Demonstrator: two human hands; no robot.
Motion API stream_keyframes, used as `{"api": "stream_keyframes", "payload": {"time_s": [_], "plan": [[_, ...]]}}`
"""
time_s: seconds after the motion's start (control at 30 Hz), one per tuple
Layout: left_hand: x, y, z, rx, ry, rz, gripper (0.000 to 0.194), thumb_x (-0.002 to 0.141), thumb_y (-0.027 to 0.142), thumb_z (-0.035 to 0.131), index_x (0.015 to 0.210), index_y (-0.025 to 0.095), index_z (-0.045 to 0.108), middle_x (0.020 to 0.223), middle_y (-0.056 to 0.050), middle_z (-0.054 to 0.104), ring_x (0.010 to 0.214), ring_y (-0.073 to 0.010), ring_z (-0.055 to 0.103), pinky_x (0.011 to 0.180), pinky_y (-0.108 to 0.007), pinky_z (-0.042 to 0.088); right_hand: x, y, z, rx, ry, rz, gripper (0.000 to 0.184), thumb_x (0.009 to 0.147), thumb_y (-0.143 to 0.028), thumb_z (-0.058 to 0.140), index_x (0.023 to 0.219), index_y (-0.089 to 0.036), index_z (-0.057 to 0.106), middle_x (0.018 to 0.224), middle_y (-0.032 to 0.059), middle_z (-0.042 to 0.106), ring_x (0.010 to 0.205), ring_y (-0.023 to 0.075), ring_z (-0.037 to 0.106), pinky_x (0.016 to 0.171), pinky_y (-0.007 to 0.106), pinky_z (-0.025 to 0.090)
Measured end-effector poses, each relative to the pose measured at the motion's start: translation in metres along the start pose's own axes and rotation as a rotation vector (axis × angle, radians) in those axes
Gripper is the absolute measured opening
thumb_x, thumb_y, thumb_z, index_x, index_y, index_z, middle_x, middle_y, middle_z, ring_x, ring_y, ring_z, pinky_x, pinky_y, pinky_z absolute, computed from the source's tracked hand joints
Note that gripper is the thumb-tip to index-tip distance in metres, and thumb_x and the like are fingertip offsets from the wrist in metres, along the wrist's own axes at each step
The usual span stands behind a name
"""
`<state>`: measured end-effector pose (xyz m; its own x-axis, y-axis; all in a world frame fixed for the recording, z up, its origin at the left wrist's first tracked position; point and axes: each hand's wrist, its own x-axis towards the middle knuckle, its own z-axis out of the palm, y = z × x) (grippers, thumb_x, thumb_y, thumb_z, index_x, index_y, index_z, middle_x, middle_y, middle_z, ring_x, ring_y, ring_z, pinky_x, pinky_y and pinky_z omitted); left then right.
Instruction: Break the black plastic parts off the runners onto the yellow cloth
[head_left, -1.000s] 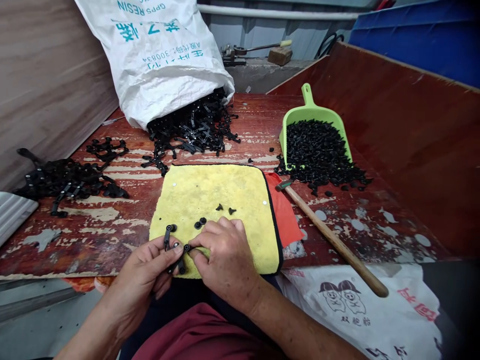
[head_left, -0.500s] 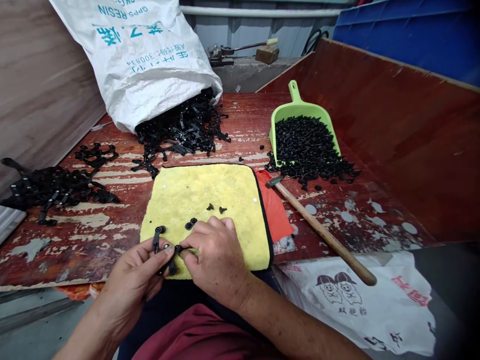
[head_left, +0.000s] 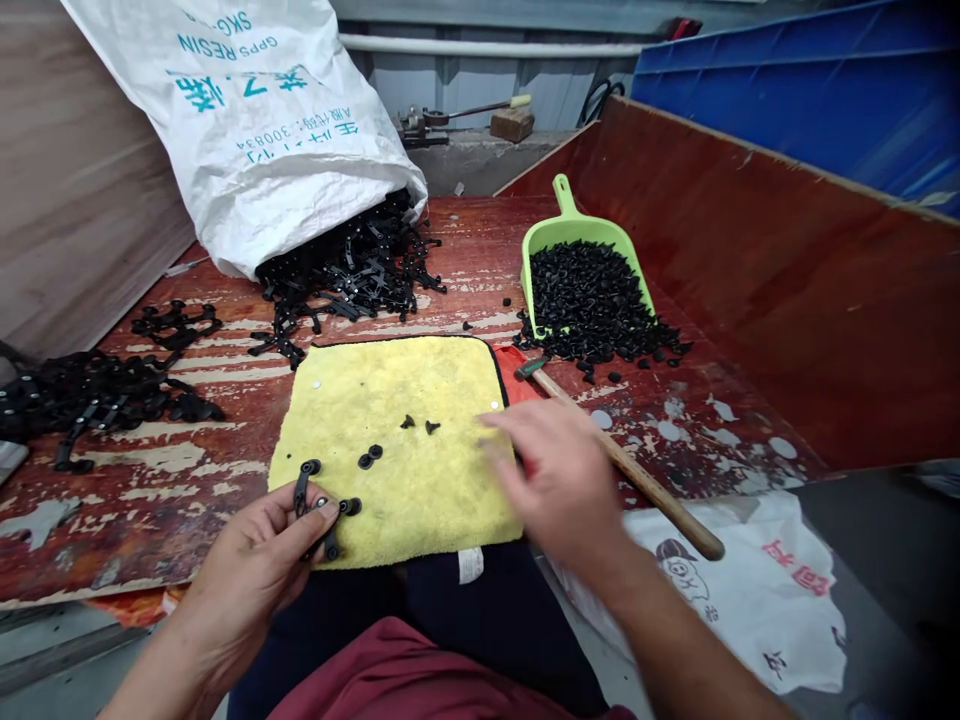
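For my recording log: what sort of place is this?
Probably a small workshop: the worn red-brown wooden bench holds a light-green plastic dustpan heaped with small black pieces, a long wooden-handled hammer and a white woven sack spilling black branching parts.

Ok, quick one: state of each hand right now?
Left hand: closed, holding a black jointed part.
Right hand: open, motion-blurred, nothing visible in its grasp.
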<state>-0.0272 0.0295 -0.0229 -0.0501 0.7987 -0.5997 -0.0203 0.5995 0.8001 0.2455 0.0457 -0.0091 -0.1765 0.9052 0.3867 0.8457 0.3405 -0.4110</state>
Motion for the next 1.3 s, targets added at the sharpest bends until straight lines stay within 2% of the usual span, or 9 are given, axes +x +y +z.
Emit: {"api": "stream_keyframes", "payload": {"time_s": [0.13, 0.23, 0.33, 0.43, 0.53, 0.67, 0.8, 0.97, 1.3], "plan": [[0.002, -0.004, -0.003, -0.017, -0.007, -0.002, 0.038, 0.070, 0.048, 0.081, 0.082, 0.020, 0.058, 0.052, 0.009, 0.046, 0.036, -0.0022, 0.025, 0.037, -0.014, 0.012, -0.015, 0.083, -0.048, -0.567, -0.157, 0.328, 0.039, 0.094, -0.050, 0.054, 0.111, -0.018, 0.066, 0.102, 0.0147, 0.066, 0.098, 0.0329, 0.057, 0.075, 0.039, 0.037], [0.001, -0.002, -0.002, -0.003, -0.010, 0.022, 0.036, 0.070, 0.045, 0.081, 0.082, 0.020, 0.057, 0.052, 0.010, 0.046, 0.036, -0.0019, 0.022, 0.037, -0.014, 0.011, -0.022, 0.113, -0.056, -0.485, -0.391, 0.491, 0.041, 0.091, -0.059, 0.052, 0.102, -0.021, 0.062, 0.092, 0.0089, 0.068, 0.078, 0.0257, 0.062, 0.062, 0.032, 0.035], [0.000, -0.001, 0.001, 0.022, -0.001, 0.048, 0.036, 0.070, 0.046, 0.080, 0.080, 0.020, 0.057, 0.050, 0.010, 0.045, 0.036, -0.0016, 0.020, 0.037, -0.013, 0.011, -0.020, 0.116, -0.050, -0.415, -0.498, 0.533, 0.024, 0.090, -0.048, 0.056, 0.091, -0.024, 0.057, 0.080, 0.0027, 0.067, 0.066, 0.0209, 0.061, 0.056, 0.029, 0.031], [-0.001, 0.001, 0.003, 0.002, 0.000, 0.065, 0.037, 0.066, 0.046, 0.081, 0.075, 0.019, 0.057, 0.049, 0.008, 0.047, 0.035, -0.0014, 0.021, 0.035, -0.014, 0.009, -0.019, 0.111, -0.048, -0.407, -0.491, 0.496, 0.013, 0.090, -0.036, 0.052, 0.085, -0.024, 0.053, 0.072, 0.0028, 0.064, 0.064, 0.0217, 0.061, 0.055, 0.029, 0.031], [-0.003, 0.005, 0.005, 0.004, -0.008, 0.082, 0.037, 0.065, 0.045, 0.081, 0.073, 0.018, 0.057, 0.050, 0.007, 0.049, 0.035, -0.0016, 0.024, 0.035, -0.015, 0.010, -0.025, 0.097, -0.055, -0.252, -0.444, 0.508, 0.017, 0.091, -0.035, 0.048, 0.101, -0.023, 0.055, 0.071, 0.0037, 0.066, 0.061, 0.0233, 0.062, 0.055, 0.031, 0.039], [-0.006, 0.011, 0.006, 0.051, -0.075, 0.078, 0.036, 0.071, 0.047, 0.076, 0.075, 0.019, 0.055, 0.048, 0.009, 0.049, 0.032, -0.0011, 0.023, 0.036, -0.015, 0.010, -0.036, 0.049, -0.063, 0.131, -0.399, 0.412, 0.047, 0.094, -0.040, 0.047, 0.139, -0.028, 0.047, 0.113, 0.0097, 0.073, 0.096, 0.0269, 0.071, 0.076, 0.034, 0.054], [-0.005, 0.010, 0.004, 0.057, -0.080, 0.078, 0.032, 0.073, 0.043, 0.074, 0.078, 0.019, 0.053, 0.049, 0.010, 0.048, 0.032, -0.0006, 0.022, 0.036, -0.014, 0.010, -0.043, -0.002, -0.047, 0.402, -0.534, 0.247, 0.045, 0.099, -0.032, 0.042, 0.144, -0.037, 0.047, 0.141, 0.0011, 0.059, 0.127, 0.0208, 0.058, 0.104, 0.035, 0.047], [-0.001, 0.011, 0.001, 0.064, -0.121, 0.062, 0.033, 0.072, 0.043, 0.073, 0.079, 0.020, 0.052, 0.050, 0.010, 0.048, 0.032, -0.0002, 0.019, 0.035, -0.016, 0.009, -0.044, -0.021, -0.023, 0.392, -0.494, 0.118, 0.045, 0.099, -0.025, 0.045, 0.143, -0.033, 0.050, 0.134, 0.0039, 0.064, 0.118, 0.0202, 0.064, 0.099, 0.033, 0.052], [0.002, 0.017, 0.002, 0.062, -0.121, 0.011, 0.043, 0.062, 0.052, 0.075, 0.079, 0.020, 0.051, 0.048, 0.010, 0.047, 0.032, 0.0000, 0.016, 0.034, -0.016, 0.007, -0.040, -0.028, -0.016, 0.208, -0.371, -0.079, 0.046, 0.101, -0.023, 0.041, 0.147, -0.031, 0.044, 0.101, 0.0054, 0.071, 0.086, 0.0189, 0.070, 0.076, 0.029, 0.058]]}}
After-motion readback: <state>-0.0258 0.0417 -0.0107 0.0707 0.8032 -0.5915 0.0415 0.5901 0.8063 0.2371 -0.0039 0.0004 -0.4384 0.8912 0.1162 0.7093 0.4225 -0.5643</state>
